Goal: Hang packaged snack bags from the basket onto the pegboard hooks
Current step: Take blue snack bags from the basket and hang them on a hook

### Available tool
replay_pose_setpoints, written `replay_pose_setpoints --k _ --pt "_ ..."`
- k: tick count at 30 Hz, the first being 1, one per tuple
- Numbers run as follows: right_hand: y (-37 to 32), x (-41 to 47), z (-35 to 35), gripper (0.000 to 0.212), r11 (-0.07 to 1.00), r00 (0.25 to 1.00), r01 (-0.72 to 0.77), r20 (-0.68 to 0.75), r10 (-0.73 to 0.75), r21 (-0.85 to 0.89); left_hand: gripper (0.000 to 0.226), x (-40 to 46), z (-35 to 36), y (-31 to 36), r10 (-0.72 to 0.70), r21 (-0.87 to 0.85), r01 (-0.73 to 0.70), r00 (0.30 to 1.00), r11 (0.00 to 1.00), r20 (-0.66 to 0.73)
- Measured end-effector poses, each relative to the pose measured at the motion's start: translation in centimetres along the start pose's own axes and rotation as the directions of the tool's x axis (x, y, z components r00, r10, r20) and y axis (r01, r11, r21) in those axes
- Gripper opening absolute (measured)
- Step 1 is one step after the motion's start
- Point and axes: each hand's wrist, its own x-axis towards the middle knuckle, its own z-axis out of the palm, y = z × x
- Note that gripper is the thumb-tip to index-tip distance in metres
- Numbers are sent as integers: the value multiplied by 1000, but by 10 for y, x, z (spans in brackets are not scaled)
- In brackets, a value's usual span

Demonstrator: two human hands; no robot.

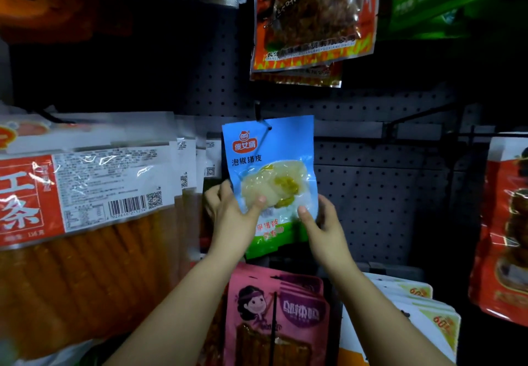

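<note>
A blue snack bag (270, 165) sits at the centre of the view against the dark pegboard (371, 188). Its long axis runs from 12 to 6 o'clock, tilted slightly so the top edge leans toward 1 o'clock; the printed face and clear window face the camera, and the green band is at the bottom. The hang hole near its top edge sits on a black hook (264, 125).

The left hand (233, 217) grips the bag's lower left edge at 7 o'clock, thumb pressed on the front, fingers curled behind. The right hand (320, 222) pinches the lower right edge at 5 o'clock, thumb in front.

Orange strip packs (85, 208) hang at 9 o'clock, a flame-printed pack (311, 16) at 12, a pink pack (274, 314) at 6, and a red pack (505, 222) at 3.
</note>
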Motion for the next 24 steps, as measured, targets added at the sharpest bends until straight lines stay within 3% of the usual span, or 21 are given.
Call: replay_pose_setpoints --k 4,7,15,20,24 --pt "-5 2 5 15 999 995 -5 -98 0 -47 54 -1 1 -1 -40 -148 50 997 988 68" --pt "-10 7 8 38 998 989 14 -149 -23 -58 52 4 2 -2 -77 -169 93 992 981 99" --pt "-18 17 14 31 990 984 -144 -107 142 -7 50 21 6 -5 -142 -170 162 983 972 120" --pt "-4 4 13 33 986 989 -145 -37 142 -79 62 5 12 -29 -216 -114 227 971 967 101" --pt "-3 -8 16 32 988 988 -153 -11 153 6 48 -10 13 -48 -288 -113 291 957 950 44"
